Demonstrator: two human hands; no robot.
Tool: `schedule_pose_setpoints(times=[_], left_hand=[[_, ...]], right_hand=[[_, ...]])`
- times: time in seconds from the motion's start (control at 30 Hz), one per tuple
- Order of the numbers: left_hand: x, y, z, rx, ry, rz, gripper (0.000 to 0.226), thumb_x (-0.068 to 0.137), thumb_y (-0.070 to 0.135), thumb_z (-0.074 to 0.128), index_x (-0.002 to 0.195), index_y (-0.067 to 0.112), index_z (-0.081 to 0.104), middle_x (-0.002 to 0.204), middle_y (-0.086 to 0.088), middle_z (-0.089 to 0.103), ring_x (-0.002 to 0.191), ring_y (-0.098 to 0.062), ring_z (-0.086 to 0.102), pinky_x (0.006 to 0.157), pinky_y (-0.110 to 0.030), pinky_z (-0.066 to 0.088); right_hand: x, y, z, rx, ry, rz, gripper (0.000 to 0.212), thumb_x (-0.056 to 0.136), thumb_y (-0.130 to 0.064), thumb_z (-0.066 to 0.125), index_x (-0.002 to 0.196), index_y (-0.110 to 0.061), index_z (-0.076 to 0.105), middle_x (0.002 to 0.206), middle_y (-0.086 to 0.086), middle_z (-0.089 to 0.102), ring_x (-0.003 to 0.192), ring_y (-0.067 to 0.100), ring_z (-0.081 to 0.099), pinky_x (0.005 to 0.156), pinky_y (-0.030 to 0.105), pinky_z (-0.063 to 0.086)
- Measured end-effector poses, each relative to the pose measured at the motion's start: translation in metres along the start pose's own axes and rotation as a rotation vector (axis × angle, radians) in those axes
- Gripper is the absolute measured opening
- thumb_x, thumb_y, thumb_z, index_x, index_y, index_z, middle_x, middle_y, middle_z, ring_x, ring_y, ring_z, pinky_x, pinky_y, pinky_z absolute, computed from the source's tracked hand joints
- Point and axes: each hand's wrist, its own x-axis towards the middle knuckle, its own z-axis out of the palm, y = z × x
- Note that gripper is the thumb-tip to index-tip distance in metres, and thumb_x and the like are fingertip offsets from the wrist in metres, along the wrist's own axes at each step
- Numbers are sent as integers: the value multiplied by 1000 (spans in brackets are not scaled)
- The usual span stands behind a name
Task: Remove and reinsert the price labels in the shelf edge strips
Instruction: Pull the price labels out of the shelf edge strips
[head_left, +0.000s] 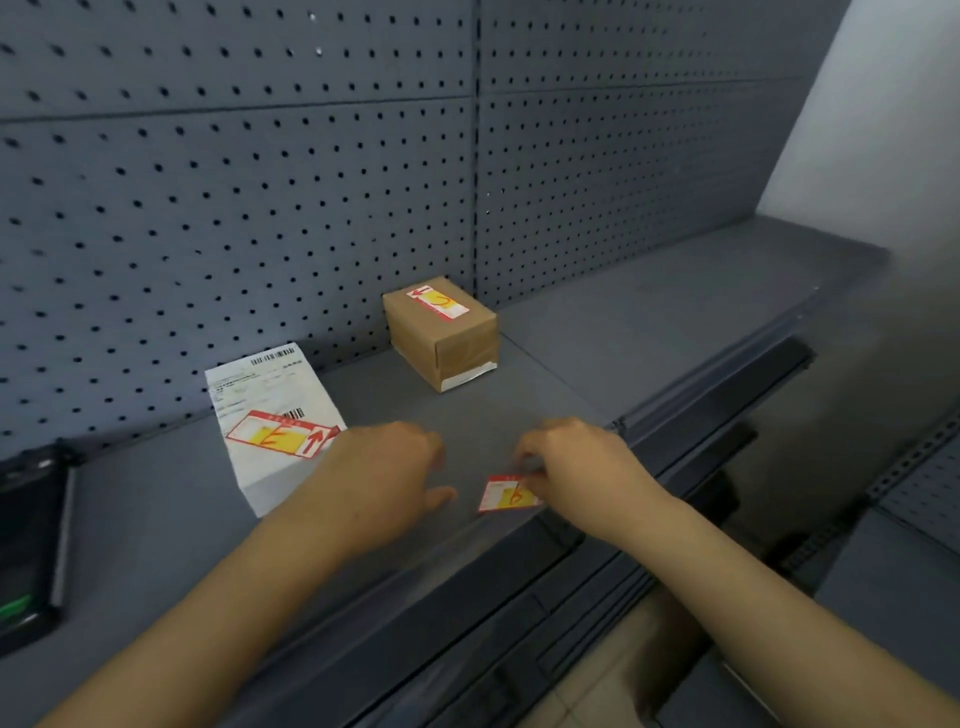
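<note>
A small red and yellow price label lies near the front of the grey shelf, and my right hand pinches its right end with curled fingers. My left hand hovers just left of it, fingers loosely curled and holding nothing. The clear shelf edge strip runs along the shelf's front edge, to the right of my right hand. Another price label lies on top of a brown cardboard box. A third price label lies on a white parcel at the left.
A grey pegboard wall backs the shelf. A dark device with a green mark sits at the far left of the shelf. Lower shelves and a tiled floor show below at the right.
</note>
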Motion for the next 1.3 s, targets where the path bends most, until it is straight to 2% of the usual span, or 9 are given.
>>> schedule_pose_setpoints(times=[0.2, 0.33, 0.47, 0.6, 0.73, 0.8, 0.97, 1.2, 1.3], left_hand=[[4, 0, 1, -25, 20, -14, 38, 89, 53, 51, 117, 28, 53, 119, 4, 61, 103, -17, 60, 81, -30, 46], [-4, 4, -2, -80, 16, -62, 36, 89, 49, 52, 117, 28, 54, 116, 5, 62, 102, -16, 59, 85, -30, 49], [-16, 12, -11, -104, 52, -161, 31, 90, 44, 54, 117, 28, 55, 111, 7, 62, 100, -14, 59, 83, -29, 48], [-38, 19, -14, -112, 90, -290, 29, 89, 41, 56, 114, 28, 56, 109, 8, 63, 100, -15, 59, 83, -29, 47], [-78, 23, -16, -146, 103, -455, 25, 88, 41, 57, 110, 30, 57, 107, 10, 63, 98, -15, 60, 80, -28, 47], [-105, 21, -14, -157, 110, -544, 25, 87, 41, 57, 110, 31, 57, 107, 11, 62, 97, -14, 60, 81, -30, 48], [-189, 11, -17, -17, 139, -791, 31, 89, 40, 55, 117, 27, 55, 118, 4, 61, 109, -20, 58, 87, -33, 46], [-344, -10, -16, 2, 122, -1136, 31, 89, 44, 53, 115, 28, 56, 115, 4, 62, 103, -21, 60, 85, -34, 50], [-417, -14, -5, 14, 91, -1269, 31, 90, 43, 51, 116, 29, 55, 116, 5, 61, 107, -19, 59, 83, -33, 47]], right_hand=[[12, 9, 0, 55, -125, -81, 16, 88, -18, 57, 100, -19, 67, 104, 8, 65, 91, 27, 61, 78, 42, 55], [15, 19, -14, 128, -67, -116, 10, 90, -20, 56, 98, -22, 62, 97, 5, 66, 84, 24, 61, 71, 39, 53], [16, 19, -35, 288, 44, -183, 6, 91, -22, 57, 96, -22, 61, 91, 0, 68, 81, 17, 60, 72, 43, 54], [9, 12, -37, 262, 10, -264, 8, 92, -25, 54, 99, -26, 59, 94, -1, 66, 82, 18, 60, 72, 45, 54], [5, -8, -31, 321, -1, -403, 9, 91, -20, 55, 98, -24, 61, 93, 0, 68, 80, 19, 61, 71, 45, 53], [5, -30, -26, 350, -12, -495, 9, 91, -19, 55, 96, -24, 60, 89, 1, 68, 78, 20, 62, 69, 46, 53], [-8, -114, -18, 292, -20, -731, 22, 95, -21, 48, 114, -22, 58, 112, 3, 63, 95, 25, 59, 77, 41, 51], [-64, -262, -21, 181, -14, -1122, 21, 96, -19, 45, 112, -23, 58, 110, 2, 61, 95, 28, 59, 78, 41, 50], [-99, -330, -13, 147, -19, -1250, 20, 93, -17, 49, 110, -24, 56, 109, 1, 62, 95, 28, 59, 75, 41, 50]])
